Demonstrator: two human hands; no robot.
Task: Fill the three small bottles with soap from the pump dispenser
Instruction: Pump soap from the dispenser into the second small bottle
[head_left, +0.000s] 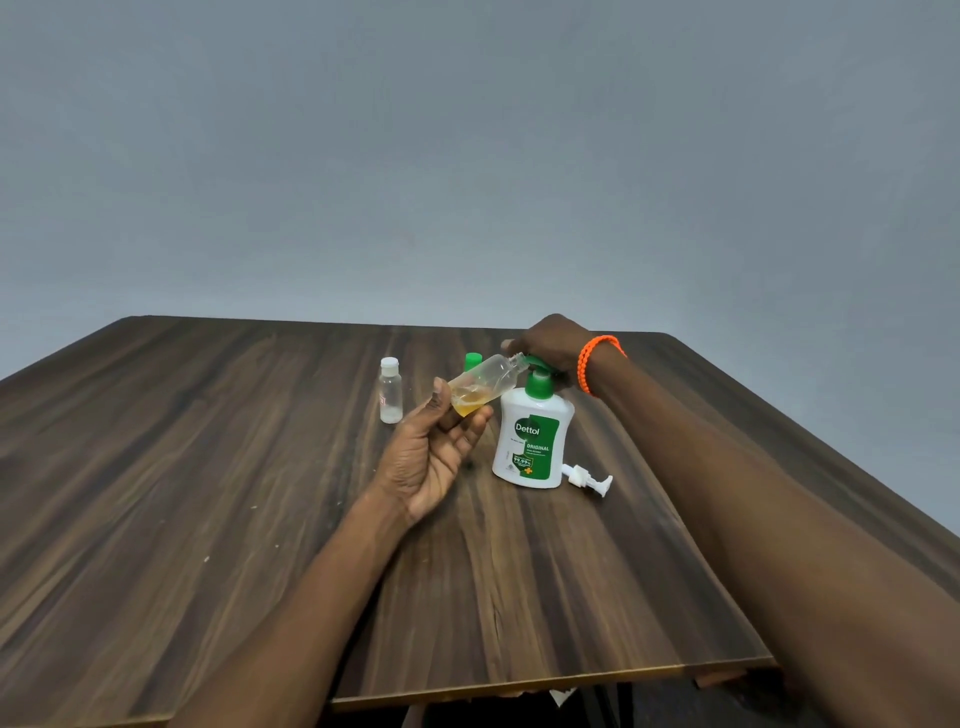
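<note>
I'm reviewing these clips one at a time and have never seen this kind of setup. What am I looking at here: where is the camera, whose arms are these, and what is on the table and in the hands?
There is no machine here. The single picture comes from a wide-angle camera worn on a person's head, looking forward and down, so the two arms reaching in from the bottom are the wearer's own.

The left hand holds a small clear bottle, tilted, with a little amber soap at its lower end and its open neck at the green pump spout. The right hand, with an orange bracelet on its wrist, rests on the pump head of the white and green soap dispenser.

On the wooden table stand another small clear bottle with a white cap and, partly hidden behind the held one, something with a green cap. A loose white pump top lies beside the dispenser.
</note>
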